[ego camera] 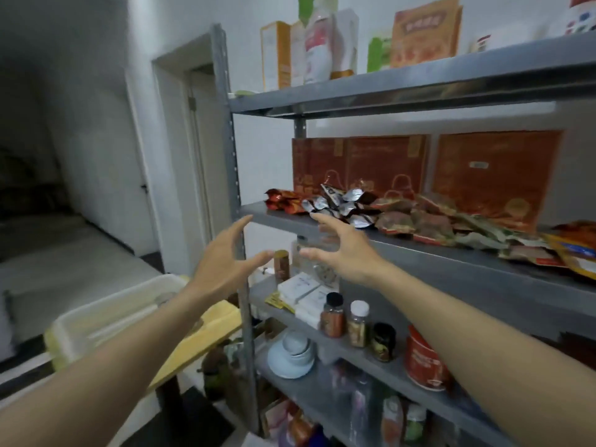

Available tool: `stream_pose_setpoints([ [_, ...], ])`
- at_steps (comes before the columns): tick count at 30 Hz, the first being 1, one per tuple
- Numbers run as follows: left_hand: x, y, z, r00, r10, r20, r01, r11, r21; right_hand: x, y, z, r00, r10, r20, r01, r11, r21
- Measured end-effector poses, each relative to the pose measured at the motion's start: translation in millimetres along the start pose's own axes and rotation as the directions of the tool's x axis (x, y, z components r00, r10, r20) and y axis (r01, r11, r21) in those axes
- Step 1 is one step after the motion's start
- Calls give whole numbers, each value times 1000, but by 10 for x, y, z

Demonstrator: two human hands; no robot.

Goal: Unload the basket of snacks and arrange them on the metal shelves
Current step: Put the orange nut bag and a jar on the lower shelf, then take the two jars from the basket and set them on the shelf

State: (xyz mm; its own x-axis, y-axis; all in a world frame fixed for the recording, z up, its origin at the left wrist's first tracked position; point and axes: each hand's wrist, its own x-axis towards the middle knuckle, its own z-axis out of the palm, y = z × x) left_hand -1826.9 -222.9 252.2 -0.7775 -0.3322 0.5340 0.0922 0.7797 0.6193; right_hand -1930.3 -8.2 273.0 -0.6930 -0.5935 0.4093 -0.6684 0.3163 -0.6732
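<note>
Grey metal shelves [419,250] fill the right half of the view. On the middle shelf lies a row of snack packets [403,217]: orange ones at the left, silver and brown ones beside them, then reddish and green ones further right. My left hand [225,262] and my right hand [345,250] hover in front of that shelf's left end, fingers spread, holding nothing. The right fingertips come close to the silver packets [342,201]. A white basket [106,314] sits low at the left, its inside mostly hidden.
Red boxes [493,175] stand behind the snacks. The top shelf carries cartons and bags [325,46]. Jars [358,324], a red tin [422,359] and white bowls [293,353] sit on lower shelves. A yellow board [206,330] lies under the basket. A white door [174,150] is at the left.
</note>
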Motion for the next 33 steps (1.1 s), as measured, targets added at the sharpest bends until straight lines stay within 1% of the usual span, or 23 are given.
stream_pose_setpoints([
  [3, -149, -566, -402, 996, -71, -62, 75, 995, 71, 275, -121, 676, 997, -10, 81, 4, 998, 69],
  [8, -209, -1500, -724, 973, -194, -128, 210, 970, 121, 850, -88, 1674, 983, -42, 178, 17, 990, 139],
  [12, 27, -2240, -836, 958, -249, -144, 269, 952, 144, 1487, 105, 2416, 968, -54, 246, 7, 982, 189],
  [16, 409, -2826, -900, 945, -296, -141, 318, 933, 170, 2101, 298, 3053, 956, -18, 293, -57, 967, 247],
  [22, 878, -3800, -821, 926, -358, -118, 375, 907, 191, 2881, 632, 3873, 923, 28, 383, -122, 968, 222],
  [26, 1161, -4443, -714, 927, -367, -81, 376, 907, 189, 3325, 843, 4380, 906, 50, 420, -134, 975, 175],
  [31, 1561, -5409, -564, 925, -380, -10, 377, 914, 151, 3851, 1201, 5098, 887, 157, 435, -231, 965, 122],
  [33, 1694, -5772, -479, 920, -391, 29, 383, 912, 147, 4034, 1356, 5363, 866, 196, 460, -262, 961, 86],
])
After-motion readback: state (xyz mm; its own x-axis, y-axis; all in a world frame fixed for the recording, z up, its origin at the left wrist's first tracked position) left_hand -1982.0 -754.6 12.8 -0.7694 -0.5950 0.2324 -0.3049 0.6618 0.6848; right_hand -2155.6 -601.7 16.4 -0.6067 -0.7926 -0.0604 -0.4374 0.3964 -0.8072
